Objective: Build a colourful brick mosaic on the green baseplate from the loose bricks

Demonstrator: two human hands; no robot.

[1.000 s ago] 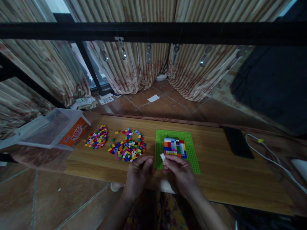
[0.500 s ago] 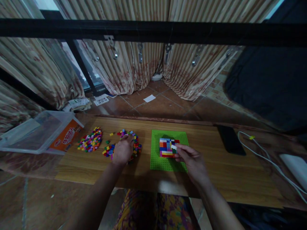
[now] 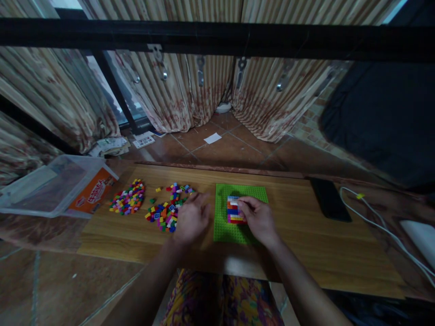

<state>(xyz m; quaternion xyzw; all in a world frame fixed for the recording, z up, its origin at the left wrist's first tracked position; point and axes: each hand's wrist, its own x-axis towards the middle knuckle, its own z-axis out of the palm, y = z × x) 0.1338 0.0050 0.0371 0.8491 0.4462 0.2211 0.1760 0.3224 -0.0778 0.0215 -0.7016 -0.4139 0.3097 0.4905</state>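
A block of coloured toy bricks, built in rows of white, orange, blue, red and yellow, sits on a green baseplate. My right hand reaches over its right side, thumb and fingers pinched on a small white brick at the top of the block; the fingers cover most of that brick. To the left of the baseplate, my left hand hovers beside a loose brick pile, fingers apart and slightly blurred, with no brick visible in them.
A second pile of small bricks lies farther left on the wooden table. Beyond it stands a clear plastic box with an orange label. At the right are a black phone, a white cable and a white device.
My left hand has come away from the loose pile, moving right towards the baseplate. My right hand has shifted slightly left and up, bringing the white brick onto the block's top.
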